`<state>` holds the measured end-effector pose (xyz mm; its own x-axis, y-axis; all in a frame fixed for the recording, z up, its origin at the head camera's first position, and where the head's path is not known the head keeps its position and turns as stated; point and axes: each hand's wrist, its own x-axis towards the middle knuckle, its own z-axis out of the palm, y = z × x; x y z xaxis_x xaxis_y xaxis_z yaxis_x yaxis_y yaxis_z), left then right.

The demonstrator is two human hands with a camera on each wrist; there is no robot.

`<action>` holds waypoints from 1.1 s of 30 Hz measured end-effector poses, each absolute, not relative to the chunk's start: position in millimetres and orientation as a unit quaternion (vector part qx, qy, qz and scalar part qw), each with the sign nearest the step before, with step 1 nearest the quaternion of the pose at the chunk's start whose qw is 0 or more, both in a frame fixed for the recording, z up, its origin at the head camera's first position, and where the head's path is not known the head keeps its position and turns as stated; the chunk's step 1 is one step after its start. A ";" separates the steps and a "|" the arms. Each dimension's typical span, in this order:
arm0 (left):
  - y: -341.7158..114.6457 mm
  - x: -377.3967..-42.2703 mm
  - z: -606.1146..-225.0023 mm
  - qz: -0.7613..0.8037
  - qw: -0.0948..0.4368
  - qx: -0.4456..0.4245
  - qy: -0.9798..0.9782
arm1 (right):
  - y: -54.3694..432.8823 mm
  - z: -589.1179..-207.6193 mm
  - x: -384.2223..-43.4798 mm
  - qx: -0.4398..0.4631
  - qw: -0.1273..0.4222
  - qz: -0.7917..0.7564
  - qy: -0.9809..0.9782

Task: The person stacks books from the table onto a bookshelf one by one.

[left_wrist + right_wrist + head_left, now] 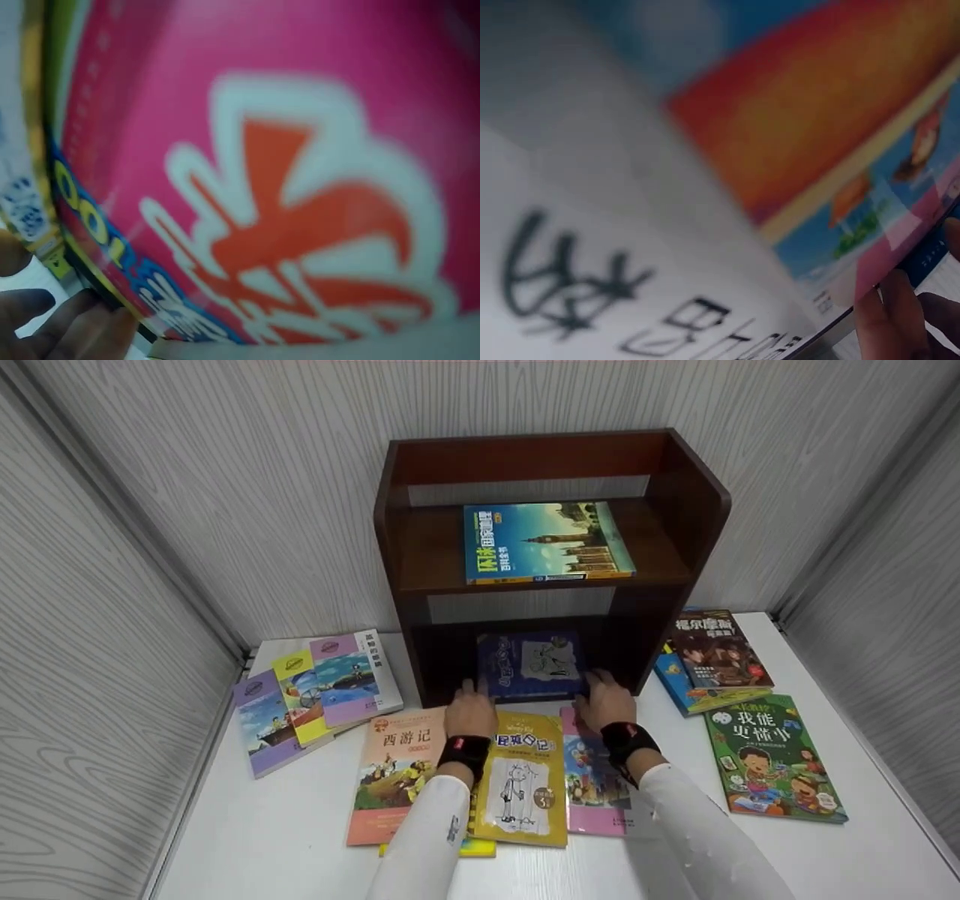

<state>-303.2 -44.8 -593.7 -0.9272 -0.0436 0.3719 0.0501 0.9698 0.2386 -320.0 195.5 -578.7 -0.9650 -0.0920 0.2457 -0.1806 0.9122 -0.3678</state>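
Note:
A dark blue book (pixel 532 664) lies flat in the lower compartment of a dark brown bookshelf (pixel 551 584). My left hand (pixel 471 712) is at its front left corner, with fingers reaching forward against the edge. At the front right corner, my right hand (pixel 609 706) touches the opposite edge with extended fingers. Below the hands lie an orange book (pixel 401 769), a yellow book (pixel 521 787) and a pink-edged book (pixel 596 780). In the left wrist view a pink cover (pixel 300 45) fills most of the picture; the right wrist view shows a blurred illustrated cover (pixel 795 135).
On the upper shelf lies a thick blue book (pixel 547 540) with a clock tower. Overlapping purple and yellow books (pixel 300 697) rest at the left. To the right are a brown book (pixel 716 649) on a blue one and a green book (pixel 772 757). Patterned walls surround the white table (pixel 247 840).

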 end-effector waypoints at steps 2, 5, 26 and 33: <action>-47.0 -299.3 -591.6 -0.151 0.170 -0.012 -0.974 | 199.0 -576.6 -316.6 0.070 0.100 0.222 -0.967; -52.5 -292.8 -586.4 -0.204 0.110 -0.018 -0.973 | 203.5 -574.6 -309.9 0.079 0.075 0.260 -0.959; -61.7 -211.2 -547.3 -0.308 0.124 -0.136 -0.933 | 309.3 -573.0 -269.2 0.095 0.167 0.277 -0.941; -57.1 -172.6 -550.6 -0.206 0.165 -0.179 -0.948 | 357.0 -575.9 -284.1 0.061 0.169 0.239 -0.954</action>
<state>-172.6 -57.1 -550.6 -0.8814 0.2725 0.3857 0.4079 0.8510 0.3307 -284.1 357.0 -575.9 -0.9356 -0.0360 0.3513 -0.1972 0.8784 -0.4354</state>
